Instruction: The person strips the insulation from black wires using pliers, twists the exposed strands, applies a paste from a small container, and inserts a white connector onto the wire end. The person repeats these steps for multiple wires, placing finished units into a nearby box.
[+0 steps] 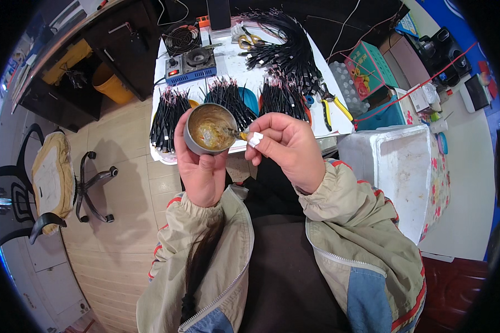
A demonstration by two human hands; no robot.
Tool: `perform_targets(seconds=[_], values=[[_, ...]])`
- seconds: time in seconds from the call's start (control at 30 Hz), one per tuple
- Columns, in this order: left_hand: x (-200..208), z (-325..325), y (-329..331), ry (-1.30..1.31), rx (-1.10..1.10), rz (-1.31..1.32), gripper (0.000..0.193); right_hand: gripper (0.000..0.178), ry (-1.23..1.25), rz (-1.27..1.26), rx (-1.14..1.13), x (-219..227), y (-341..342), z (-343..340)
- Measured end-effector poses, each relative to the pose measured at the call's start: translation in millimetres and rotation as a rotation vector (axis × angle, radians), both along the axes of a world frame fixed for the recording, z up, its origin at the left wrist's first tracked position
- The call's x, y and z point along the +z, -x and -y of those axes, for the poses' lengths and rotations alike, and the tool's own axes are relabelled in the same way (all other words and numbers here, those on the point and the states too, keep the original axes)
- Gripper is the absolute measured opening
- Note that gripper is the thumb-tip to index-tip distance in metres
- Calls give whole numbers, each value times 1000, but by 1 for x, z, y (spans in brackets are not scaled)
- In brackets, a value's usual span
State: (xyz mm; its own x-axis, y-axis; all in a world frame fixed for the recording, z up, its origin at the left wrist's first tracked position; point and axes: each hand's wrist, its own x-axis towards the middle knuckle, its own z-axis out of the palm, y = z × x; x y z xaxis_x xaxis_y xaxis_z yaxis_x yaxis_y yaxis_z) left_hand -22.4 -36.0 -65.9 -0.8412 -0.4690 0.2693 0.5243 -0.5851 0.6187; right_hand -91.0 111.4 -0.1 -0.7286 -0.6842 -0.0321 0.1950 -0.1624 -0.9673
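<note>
My left hand point(203, 176) is wrapped round a small round metal tin point(193, 142), tilted so that its inside faces me. A yellowish-brown, sticky-looking paste point(210, 132) coats its bottom and sides. Between the thumb and fingers of my right hand point(295, 147) is a thin tool with a yellowish handle point(242, 135). Its dark tip reaches over the tin's right rim into the tin; its exact kind is hard to make out. White tape point(255, 139) covers part of a right-hand digit. Both hands are above the near edge of the white table point(230, 55).
Bundles of black cables point(169, 114) line the table's front, with a larger pile point(286, 44) behind. A blue box with a round pot point(197, 72) and a fan point(181, 39) stand at back left. Yellow-handled pliers point(334, 108) lie right, beside a white foam box point(403, 172). A chair point(53, 177) stands left.
</note>
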Motion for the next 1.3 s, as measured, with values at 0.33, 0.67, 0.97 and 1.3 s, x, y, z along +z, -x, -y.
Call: perform_targets(seconds=[0.33, 0.67, 0.97, 1.3], values=[[0, 3, 0, 76, 33, -56, 88, 19, -226, -1201, -141, 11, 27, -4], [-6, 7, 1, 190, 29, -90, 88, 26, -125, -1780, -61, 16, 62, -1], [-7, 5, 5, 251, 96, -103, 89, 21, -209, -1425, 82, 19, 31, -12], [-9, 14, 2, 394, 36, -165, 85, 12, -381, -849, 286, 41, 36, -12]])
